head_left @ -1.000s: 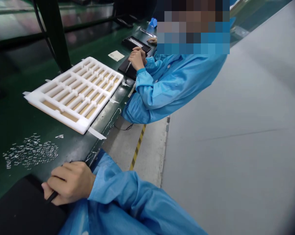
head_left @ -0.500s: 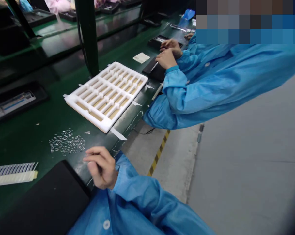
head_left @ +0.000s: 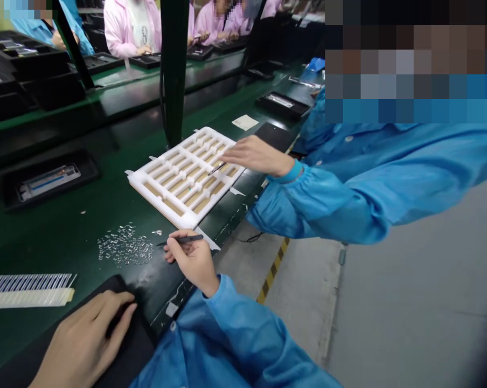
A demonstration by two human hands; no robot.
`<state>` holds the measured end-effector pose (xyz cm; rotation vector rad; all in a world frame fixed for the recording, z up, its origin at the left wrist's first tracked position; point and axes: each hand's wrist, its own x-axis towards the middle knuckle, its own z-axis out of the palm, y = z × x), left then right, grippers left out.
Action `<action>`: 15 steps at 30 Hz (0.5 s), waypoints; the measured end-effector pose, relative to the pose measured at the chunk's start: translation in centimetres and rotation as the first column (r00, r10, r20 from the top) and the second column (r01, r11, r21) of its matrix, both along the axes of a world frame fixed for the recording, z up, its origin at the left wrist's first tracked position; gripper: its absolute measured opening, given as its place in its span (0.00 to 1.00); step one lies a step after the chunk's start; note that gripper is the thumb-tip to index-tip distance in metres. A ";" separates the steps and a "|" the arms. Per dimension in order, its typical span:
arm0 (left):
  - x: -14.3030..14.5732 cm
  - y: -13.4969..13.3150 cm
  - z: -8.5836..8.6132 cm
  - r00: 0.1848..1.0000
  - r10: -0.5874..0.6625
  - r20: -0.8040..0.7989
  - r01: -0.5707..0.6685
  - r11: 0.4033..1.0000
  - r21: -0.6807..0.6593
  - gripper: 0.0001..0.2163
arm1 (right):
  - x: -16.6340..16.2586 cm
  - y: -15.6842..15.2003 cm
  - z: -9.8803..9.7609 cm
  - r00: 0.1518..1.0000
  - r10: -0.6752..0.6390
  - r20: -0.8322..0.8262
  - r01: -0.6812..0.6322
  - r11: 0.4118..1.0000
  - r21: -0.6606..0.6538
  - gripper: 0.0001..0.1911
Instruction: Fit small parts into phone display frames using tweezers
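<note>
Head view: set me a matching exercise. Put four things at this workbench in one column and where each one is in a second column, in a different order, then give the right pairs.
Things:
1. black tweezers
2. small metal pieces
3. white foam tray
4. person's left hand

Places:
A. on a black mat
B. scattered on the green workbench
C. held in the person's right hand
D. beneath a co-worker's reaching hand

Pairs: 1-C, 2-B, 3-D, 4-A

Tweezers (head_left: pixel 182 240) in right hand (head_left: pixel 192 262), left hand (head_left: pixel 82 342) appeared
</note>
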<state>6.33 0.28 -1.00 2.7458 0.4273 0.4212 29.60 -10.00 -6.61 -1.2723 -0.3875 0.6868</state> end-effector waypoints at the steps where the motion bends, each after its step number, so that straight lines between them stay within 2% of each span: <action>1: 0.4 0.2 -0.5 1.000 -0.021 0.017 0.021 1.000 -0.008 0.10 | 0.0 -0.1 -0.1 0.999 0.017 0.034 -0.016 1.000 -0.021 0.20; 4: 0.8 0.5 -1.4 0.996 -0.072 0.052 0.072 0.997 -0.009 0.09 | -0.1 -0.5 -0.6 0.982 0.054 0.183 -0.038 0.995 -0.088 0.16; 7: 0.7 0.3 -1.4 0.993 -0.097 0.067 0.095 0.995 0.033 0.10 | -0.4 -0.8 -0.9 0.952 0.039 0.304 0.004 0.990 -0.138 0.14; 15: 0.7 -0.6 -1.7 0.995 -0.078 0.054 0.075 0.995 0.058 0.10 | -0.6 -0.9 -0.6 0.927 0.072 0.369 -0.006 0.984 -0.176 0.12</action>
